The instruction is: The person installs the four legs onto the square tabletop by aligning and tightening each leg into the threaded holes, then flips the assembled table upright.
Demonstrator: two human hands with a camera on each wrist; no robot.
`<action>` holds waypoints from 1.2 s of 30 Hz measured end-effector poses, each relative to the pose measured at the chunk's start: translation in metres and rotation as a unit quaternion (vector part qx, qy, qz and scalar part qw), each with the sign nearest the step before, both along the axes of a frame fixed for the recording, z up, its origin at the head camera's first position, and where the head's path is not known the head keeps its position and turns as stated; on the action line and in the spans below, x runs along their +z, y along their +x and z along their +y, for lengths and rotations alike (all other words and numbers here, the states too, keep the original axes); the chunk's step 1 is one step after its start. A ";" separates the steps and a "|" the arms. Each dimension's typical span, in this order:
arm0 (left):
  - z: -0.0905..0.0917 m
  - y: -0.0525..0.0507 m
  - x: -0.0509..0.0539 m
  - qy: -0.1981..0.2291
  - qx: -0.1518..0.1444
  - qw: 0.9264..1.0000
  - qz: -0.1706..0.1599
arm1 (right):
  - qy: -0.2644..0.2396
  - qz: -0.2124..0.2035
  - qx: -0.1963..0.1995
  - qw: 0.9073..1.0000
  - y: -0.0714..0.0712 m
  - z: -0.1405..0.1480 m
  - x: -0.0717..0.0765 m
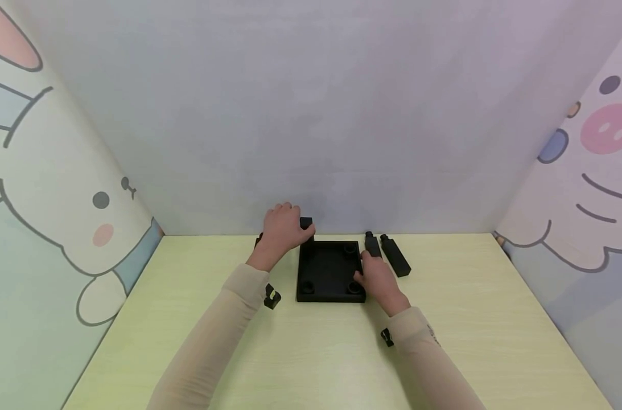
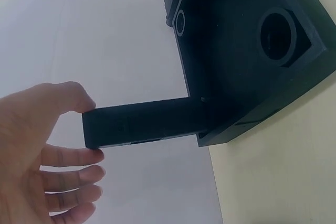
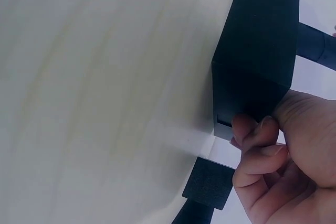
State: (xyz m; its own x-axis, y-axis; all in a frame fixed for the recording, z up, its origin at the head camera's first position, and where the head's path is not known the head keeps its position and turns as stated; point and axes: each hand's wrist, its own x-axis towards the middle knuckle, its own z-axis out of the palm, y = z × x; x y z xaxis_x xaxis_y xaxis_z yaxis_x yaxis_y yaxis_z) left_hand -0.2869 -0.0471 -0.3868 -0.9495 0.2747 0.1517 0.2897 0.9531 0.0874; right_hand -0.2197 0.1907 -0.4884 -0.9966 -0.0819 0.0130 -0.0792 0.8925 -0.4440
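1. L hand: thumb on one side, fingertips on the other, pinching the top end of a black leg; gap only as wide as the leg.
2. Leg stands approx. upright at the far L corner of the black tray; lower end meets the tray there. Can't tell if it's fully seated.
3. Tray: mid-table, open side up, round sockets visible at the other 3 corners.
4. R hand: grips tray's R wall, thumb at inner side, other fingers curled against the outside.
5. Leg 2: lying just R of tray, near end partly hidden by R hand.
6. Leg 3: lying next to leg 2, on its R, narrow tip pointing away.
7. Dark thing behind L wrist, mostly hidden; can't tell what.
8. Table: pale yellow, wood-look. Beige sleeves on both arms.
9. Back wall plain greyish; cartoon prints on side walls.
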 end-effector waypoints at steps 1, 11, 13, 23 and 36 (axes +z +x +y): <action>0.000 0.000 0.000 0.006 -0.005 1.000 -0.001 | 0.000 -0.001 -0.001 1.000 0.000 0.000 0.000; -0.001 0.001 -0.002 0.005 -0.032 0.999 -0.020 | 0.003 -0.007 -0.007 1.000 -0.001 0.000 -0.001; 0.000 0.001 -0.001 -0.004 -0.014 1.000 -0.020 | 0.004 -0.006 -0.006 1.000 -0.001 0.001 -0.001; 0.002 0.003 -0.001 0.018 0.011 1.000 -0.011 | 0.004 -0.011 -0.005 1.000 0.002 0.001 -0.001; 0.003 0.005 0.000 0.046 -0.033 0.998 -0.037 | 0.006 -0.011 -0.006 1.000 0.001 0.003 0.000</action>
State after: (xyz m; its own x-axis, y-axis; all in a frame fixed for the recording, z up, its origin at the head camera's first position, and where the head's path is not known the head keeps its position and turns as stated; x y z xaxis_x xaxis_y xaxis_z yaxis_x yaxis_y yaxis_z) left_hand -0.2822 -0.0441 -0.3868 -0.9395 0.3246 0.1090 0.3405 0.9195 0.1965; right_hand -0.2188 0.1937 -0.4884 -0.9975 -0.0695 -0.0103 -0.0581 0.8984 -0.4354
